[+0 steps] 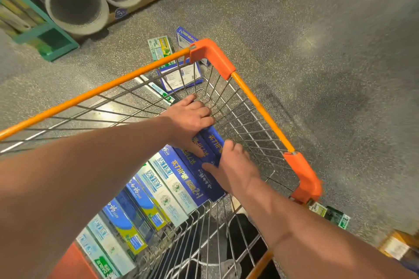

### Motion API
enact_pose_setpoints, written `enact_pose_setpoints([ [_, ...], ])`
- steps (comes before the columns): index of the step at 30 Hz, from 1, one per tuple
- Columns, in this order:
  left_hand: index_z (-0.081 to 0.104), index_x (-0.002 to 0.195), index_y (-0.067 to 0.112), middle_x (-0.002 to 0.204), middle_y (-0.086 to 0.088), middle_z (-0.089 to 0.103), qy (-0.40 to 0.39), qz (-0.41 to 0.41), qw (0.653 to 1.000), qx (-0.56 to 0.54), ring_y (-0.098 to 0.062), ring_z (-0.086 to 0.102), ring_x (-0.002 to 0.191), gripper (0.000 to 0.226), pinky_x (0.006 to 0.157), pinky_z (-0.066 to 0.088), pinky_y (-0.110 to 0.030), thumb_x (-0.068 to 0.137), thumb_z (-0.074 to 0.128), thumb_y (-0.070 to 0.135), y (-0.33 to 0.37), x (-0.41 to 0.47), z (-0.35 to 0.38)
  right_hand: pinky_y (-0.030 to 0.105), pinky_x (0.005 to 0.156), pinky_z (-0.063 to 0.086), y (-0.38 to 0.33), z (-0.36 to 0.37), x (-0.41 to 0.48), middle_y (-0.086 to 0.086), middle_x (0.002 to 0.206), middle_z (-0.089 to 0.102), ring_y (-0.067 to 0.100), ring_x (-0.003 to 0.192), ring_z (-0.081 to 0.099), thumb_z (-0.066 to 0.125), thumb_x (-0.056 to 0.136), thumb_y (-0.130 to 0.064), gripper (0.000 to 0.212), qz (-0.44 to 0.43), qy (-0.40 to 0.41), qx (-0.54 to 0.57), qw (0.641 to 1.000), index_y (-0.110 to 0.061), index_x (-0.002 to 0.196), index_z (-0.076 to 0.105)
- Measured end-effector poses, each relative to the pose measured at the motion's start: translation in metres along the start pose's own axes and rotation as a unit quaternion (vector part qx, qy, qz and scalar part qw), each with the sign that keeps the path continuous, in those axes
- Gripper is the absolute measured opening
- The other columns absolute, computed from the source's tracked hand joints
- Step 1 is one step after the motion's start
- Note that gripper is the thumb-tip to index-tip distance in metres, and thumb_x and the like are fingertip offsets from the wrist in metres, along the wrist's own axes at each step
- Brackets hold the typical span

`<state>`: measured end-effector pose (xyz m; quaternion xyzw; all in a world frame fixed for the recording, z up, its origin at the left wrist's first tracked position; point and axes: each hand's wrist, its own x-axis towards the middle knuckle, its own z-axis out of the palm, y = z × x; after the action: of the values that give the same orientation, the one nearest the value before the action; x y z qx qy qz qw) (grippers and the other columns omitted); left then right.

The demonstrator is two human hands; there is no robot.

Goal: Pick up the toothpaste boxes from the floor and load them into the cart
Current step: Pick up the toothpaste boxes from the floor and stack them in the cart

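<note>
Both my hands reach into a wire cart (260, 102) with an orange rim. Between them stands a dark blue toothpaste box (204, 154), the end one of a row. My left hand (190, 118) holds its far end, fingers curled over the top. My right hand (233, 165) holds its near end, thumb on the box face. Several blue, white and green toothpaste boxes (158, 190) stand side by side in the cart behind it. On the floor beyond the cart lie a green box (159, 46), a blue box (184, 36) and a larger blue box (179, 77).
Two large grey tubes (74, 7) lie on a pallet at the upper left beside a teal shelf frame (45, 38). A small green box (333, 215) lies on the floor right of the cart. The speckled grey floor stretches to the right.
</note>
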<state>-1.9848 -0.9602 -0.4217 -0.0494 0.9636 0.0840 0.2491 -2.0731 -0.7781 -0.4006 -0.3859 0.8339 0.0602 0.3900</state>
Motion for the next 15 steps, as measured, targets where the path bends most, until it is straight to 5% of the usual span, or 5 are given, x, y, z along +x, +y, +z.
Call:
enact_pose_setpoints([
  [4,0.032,0.158,0.022,0.154,-0.002,0.041,-0.001,-0.007,1.0,0.008,-0.025,0.032,0.145,0.11,0.126,0.001,-0.054,0.073,0.053,0.088,0.007,-0.001,-0.005,0.044,0.093,0.047,0.002,-0.001,-0.001,0.013,0.133,0.049,0.034,0.122,0.051,0.065,0.085,-0.067,0.077,0.002,0.006,-0.006,1.0,-0.012,0.13,0.035],
  [10,0.01,0.165,0.024,0.171,-0.003,0.013,-0.023,-0.046,0.999,0.0,-0.024,0.004,0.159,0.113,0.123,-0.014,-0.05,0.079,0.049,0.087,0.019,-0.008,-0.011,0.043,0.094,0.049,-0.002,-0.01,-0.009,0.015,0.135,0.052,0.032,0.124,0.055,0.066,0.086,-0.063,0.082,0.018,0.039,-0.034,0.998,-0.009,0.137,0.033],
  [15,0.023,0.162,0.023,0.168,-0.002,0.022,-0.014,-0.061,0.997,-0.043,-0.023,0.014,0.157,0.105,0.126,0.004,-0.047,0.081,0.053,0.083,0.034,-0.028,-0.039,0.044,0.093,0.049,-0.006,-0.04,-0.043,0.012,0.132,0.055,0.033,0.125,0.056,0.063,0.091,-0.054,0.063,0.021,0.057,-0.014,0.998,-0.013,0.132,0.038],
])
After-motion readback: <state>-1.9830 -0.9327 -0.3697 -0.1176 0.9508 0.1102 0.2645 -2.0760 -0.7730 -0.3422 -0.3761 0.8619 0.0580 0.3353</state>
